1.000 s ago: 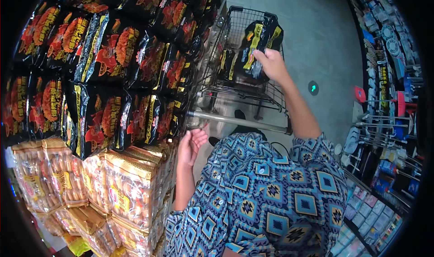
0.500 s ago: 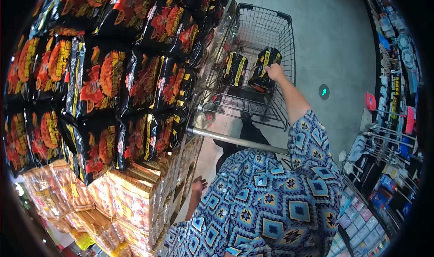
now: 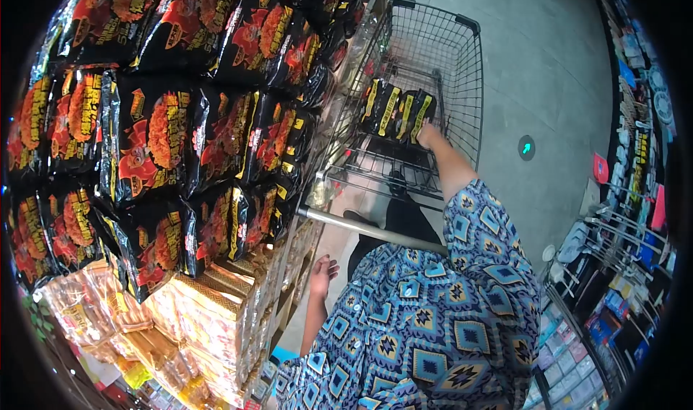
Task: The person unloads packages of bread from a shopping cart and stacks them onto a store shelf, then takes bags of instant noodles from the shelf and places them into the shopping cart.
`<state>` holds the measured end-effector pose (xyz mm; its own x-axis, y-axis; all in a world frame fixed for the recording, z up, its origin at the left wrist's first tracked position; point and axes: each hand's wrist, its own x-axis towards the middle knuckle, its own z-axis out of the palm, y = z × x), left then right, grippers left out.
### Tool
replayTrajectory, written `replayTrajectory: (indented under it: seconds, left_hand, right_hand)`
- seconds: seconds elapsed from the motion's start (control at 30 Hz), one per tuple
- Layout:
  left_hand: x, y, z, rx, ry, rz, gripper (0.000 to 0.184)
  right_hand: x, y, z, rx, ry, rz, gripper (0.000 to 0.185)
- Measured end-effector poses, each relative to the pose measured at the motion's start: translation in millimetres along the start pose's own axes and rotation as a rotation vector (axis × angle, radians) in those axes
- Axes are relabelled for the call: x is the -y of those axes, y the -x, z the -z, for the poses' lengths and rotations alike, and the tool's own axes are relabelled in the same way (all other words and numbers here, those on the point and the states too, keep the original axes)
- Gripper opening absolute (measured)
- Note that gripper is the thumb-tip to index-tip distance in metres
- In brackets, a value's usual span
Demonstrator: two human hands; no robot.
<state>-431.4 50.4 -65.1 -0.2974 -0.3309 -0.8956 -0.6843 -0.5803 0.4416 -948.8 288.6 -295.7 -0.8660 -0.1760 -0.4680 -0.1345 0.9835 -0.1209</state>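
Observation:
In the shopping cart (image 3: 473, 96), black instant noodle packs (image 3: 386, 112) with yellow stripes stand side by side at the left, near the handle end. My right hand (image 3: 429, 134) grips the near right edge of the rightmost noodle pack (image 3: 420, 114), which rests against the others. The fingers are partly hidden by the pack. My left hand (image 3: 324, 274) hangs beside my body, left of the cart handle (image 3: 368, 229), with nothing in it and its fingers loosely curled and apart.
A tall stack of similar black packs (image 3: 155, 139) rises close on my left, above clear-wrapped golden packages (image 3: 202, 309). Shelves of household goods (image 3: 639, 157) line the right side. A floor marker with a green arrow (image 3: 527, 148) lies right of the cart.
My right hand has moved the noodle pack left and upright against the other packs in the cart. My left hand has risen slightly.

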Motion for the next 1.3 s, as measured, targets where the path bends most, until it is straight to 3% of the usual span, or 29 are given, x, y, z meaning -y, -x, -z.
replayTrajectory:
  seconds: [0.07, 0.1, 0.2, 0.23, 0.27, 0.33, 0.4, 0.47, 0.53, 0.6, 0.67, 0.7, 0.83, 0.93, 1.17, 1.3]
  left_hand:
    - [7, -9, 6, 0.011, -0.019, 0.031, 0.043]
    - [15, -17, 14, 0.016, -0.02, 0.029, 0.043]
    - [43, -49, 39, 0.012, -0.099, 0.014, 0.038]
    - [47, -58, 41, -0.021, -0.065, 0.047, 0.036]
    - [43, -56, 40, -0.064, -0.074, 0.079, 0.035]
    - [52, -66, 49, -0.084, -0.095, 0.158, 0.034]
    - [60, -77, 57, -0.092, -0.066, 0.164, 0.034]
    - [61, -86, 62, -0.104, -0.055, 0.146, 0.033]
    - [54, -92, 61, -0.102, -0.053, 0.127, 0.032]
    - [45, -94, 57, -0.114, -0.001, 0.043, 0.032]
    - [39, -101, 58, -0.114, 0.066, 0.026, 0.032]
    - [36, -104, 56, -0.122, 0.05, 0.032, 0.033]
    - [47, -117, 47, -0.118, 0.023, 0.023, 0.036]
    - [42, -111, 51, -0.113, 0.011, 0.006, 0.037]
    - [59, -111, 54, -0.176, 0.097, 0.014, 0.038]
    - [77, -106, 50, -0.211, 0.157, 0.026, 0.038]
  right_hand:
    - [11, 17, 17, 0.38, 0.107, 0.059, 0.031]
    - [38, 64, 91, 0.375, 0.034, 0.177, 0.029]
    - [29, 46, 54, 0.267, -0.051, 0.419, 0.032]
    - [22, 32, 30, 0.194, -0.241, 0.469, 0.021]
    - [38, 43, 56, 0.361, -0.491, 0.269, 0.019]
    - [52, 52, 70, 0.423, -0.786, 0.147, 0.017]
    - [78, 78, 97, 0.357, -0.852, 0.135, 0.015]
    - [97, 88, 94, 0.364, -0.898, 0.264, 0.015]
    - [115, 107, 94, 0.366, -0.875, 0.381, 0.016]
    - [135, 131, 98, 0.144, -0.578, 0.639, 0.02]
    - [160, 167, 148, 0.108, -0.399, 0.484, 0.025]
    - [158, 165, 152, -0.009, -0.349, 0.539, 0.031]
    - [159, 167, 167, 0.156, -0.505, 0.589, 0.035]
    - [150, 148, 122, 0.207, -0.478, 0.672, 0.034]
    - [159, 160, 134, 0.209, -0.364, 0.634, 0.034]
    - [172, 152, 152, 0.163, -0.497, 0.777, 0.023]
